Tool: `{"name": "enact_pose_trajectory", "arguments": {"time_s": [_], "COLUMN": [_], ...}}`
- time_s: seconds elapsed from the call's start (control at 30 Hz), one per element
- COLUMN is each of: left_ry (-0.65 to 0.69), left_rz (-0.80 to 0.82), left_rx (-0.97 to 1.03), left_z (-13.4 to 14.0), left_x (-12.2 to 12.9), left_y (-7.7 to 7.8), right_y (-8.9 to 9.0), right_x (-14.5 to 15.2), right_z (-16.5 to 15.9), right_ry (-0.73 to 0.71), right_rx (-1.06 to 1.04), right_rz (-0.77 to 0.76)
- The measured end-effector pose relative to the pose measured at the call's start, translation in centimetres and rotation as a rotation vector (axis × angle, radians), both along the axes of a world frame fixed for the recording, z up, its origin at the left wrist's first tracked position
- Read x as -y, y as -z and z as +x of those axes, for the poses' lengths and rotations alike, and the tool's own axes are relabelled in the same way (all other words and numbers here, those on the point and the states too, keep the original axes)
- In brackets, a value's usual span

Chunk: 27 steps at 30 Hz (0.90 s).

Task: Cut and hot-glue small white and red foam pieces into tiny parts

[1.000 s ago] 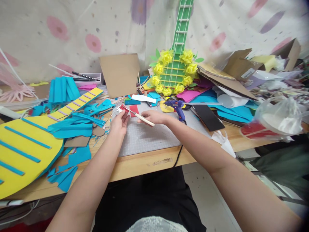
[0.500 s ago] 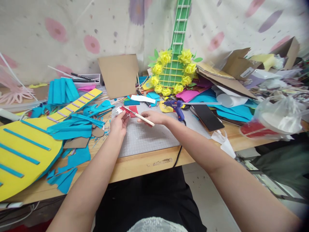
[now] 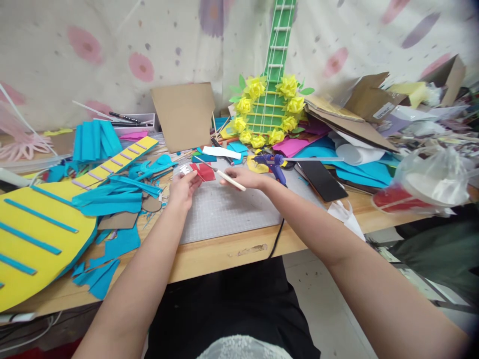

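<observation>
My left hand (image 3: 183, 189) pinches a small piece of red paper (image 3: 206, 172) between thumb and fingertips, a little above the left part of the grey cutting mat (image 3: 224, 214). In my right hand (image 3: 243, 178) are scissors with a white handle (image 3: 231, 180). Their thin blades point left and lie at the red paper; whether they touch it I cannot make out. Behind the hands lie a white paper strip (image 3: 221, 152) and blue scraps. Small white bits (image 3: 184, 169) sit just past my left fingers.
A blue glue gun (image 3: 275, 167) and a black phone (image 3: 322, 180) lie right of my hands. A yellow cutout with blue strips (image 3: 45, 234) and blue scraps (image 3: 112, 249) cover the left. A green paper guitar with yellow flowers (image 3: 275, 112) stands behind; a bagged cup (image 3: 415, 194) is far right.
My right hand has drawn the scissors slightly right and back from my left fingers, and the blades have parted. More of the red paper shows. My left hand has barely moved.
</observation>
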State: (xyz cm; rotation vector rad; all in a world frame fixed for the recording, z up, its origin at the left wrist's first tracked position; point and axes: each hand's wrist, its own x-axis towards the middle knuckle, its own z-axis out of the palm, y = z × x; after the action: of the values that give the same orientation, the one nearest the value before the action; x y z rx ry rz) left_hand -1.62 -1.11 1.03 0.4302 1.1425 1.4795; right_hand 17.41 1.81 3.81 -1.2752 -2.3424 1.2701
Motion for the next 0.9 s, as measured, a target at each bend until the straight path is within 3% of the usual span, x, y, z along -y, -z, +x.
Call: {"name": "enact_pose_trajectory", "arguments": {"time_s": [0.17,0.33,0.53,0.9], "left_ry": [0.344,0.500,0.462,0.443], "left_rz": [0.111,0.128,0.121,0.138], "left_rx": [-0.037,-0.063,-0.049,-0.097], "left_z": [-1.0,-1.5,-1.4,-1.3], "left_x": [0.4,0.8,0.6,0.5], "left_y": [-0.9,-1.1,-1.0,-0.9], "right_y": [-0.7,-2.0,-2.8,-3.0], "right_x": [-0.6,-1.2,-1.6,-0.9], "right_z": [2.8,4.5,4.0,2.6], "right_ry": [-0.227,-0.419,-0.426,-0.303], "right_rx": [-0.103,-0.089,-0.042,-0.006], "right_rz": [-0.203,-0.298,-0.353,-0.330]}}
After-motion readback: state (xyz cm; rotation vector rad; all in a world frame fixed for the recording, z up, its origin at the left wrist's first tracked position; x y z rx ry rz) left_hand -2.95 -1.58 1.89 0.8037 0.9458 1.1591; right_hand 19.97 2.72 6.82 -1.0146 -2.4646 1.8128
